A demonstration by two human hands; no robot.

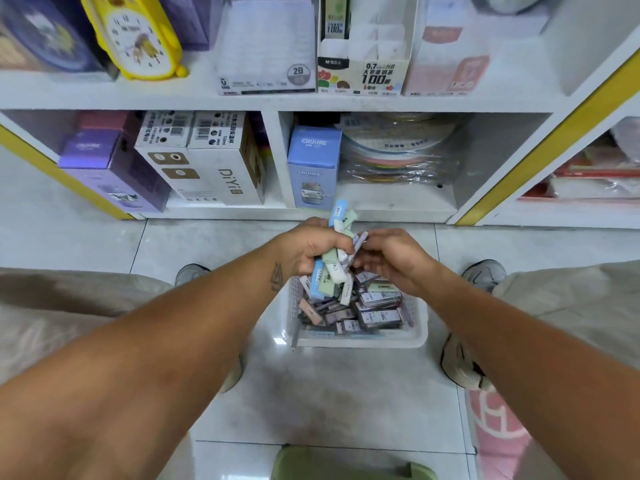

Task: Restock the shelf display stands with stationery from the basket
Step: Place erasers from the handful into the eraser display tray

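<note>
**A full fist over the basket, and packs ready to slip**

I am watching the left hand (313,249) curling its fingers round a thick bunch of small packs (334,263), pastel blue, green and white, held directly above the white basket (360,341) on the floor tiles. Several packs are sticking out above the fist and more are hanging below it, so I am judging the grip to be overloaded. The right hand (391,259) is pinching at the side of the bunch, fingers bent in close; I cannot tell whether it is holding a pack of its own or only steadying the rest.

The worry is the lift. If the bunch is raised to the display boxes (363,74) on the upper shelf as it is, loose outer packs could slide free and scatter on the tiles or under the lower shelf. One item (295,336) is already poking out past the basket's near corner. The basket is holding plenty more stock.
</note>
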